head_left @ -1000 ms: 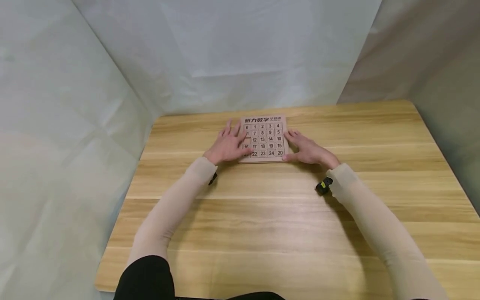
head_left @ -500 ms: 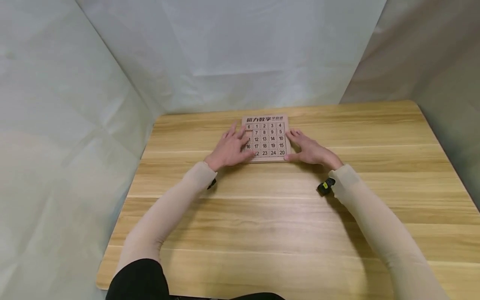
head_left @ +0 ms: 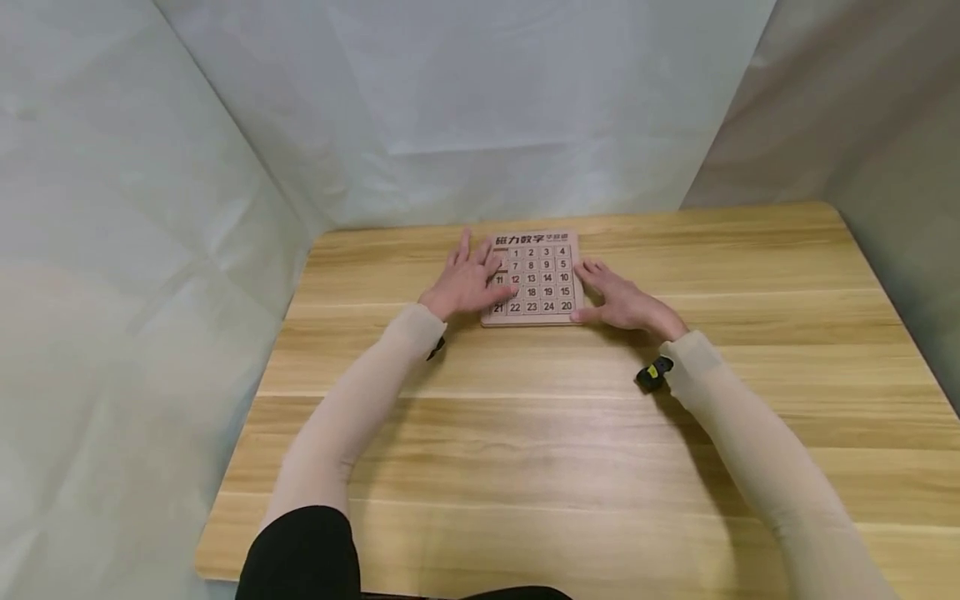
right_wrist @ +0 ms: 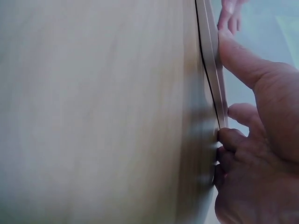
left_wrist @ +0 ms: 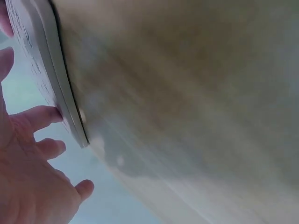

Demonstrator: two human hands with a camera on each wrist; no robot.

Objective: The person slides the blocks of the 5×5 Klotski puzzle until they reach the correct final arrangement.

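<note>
Number board point(head_left: 536, 279) between hands, on table point(head_left: 570, 433)

Pale wooden number board point(head_left: 537, 278) with black numerals, light striped wood-grain table point(head_left: 540, 433), beige sleeves point(head_left: 352, 417), white backdrop point(head_left: 450, 100)

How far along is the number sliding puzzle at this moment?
Partly done: on the puzzle board rows 12-15 and 21-24 read in order, but 20 sits in the bottom right corner. In hand: the left hand lies over the left column tiles; the right hand steadies the right edge. Left: the covered left column and the misplaced 20.
</note>
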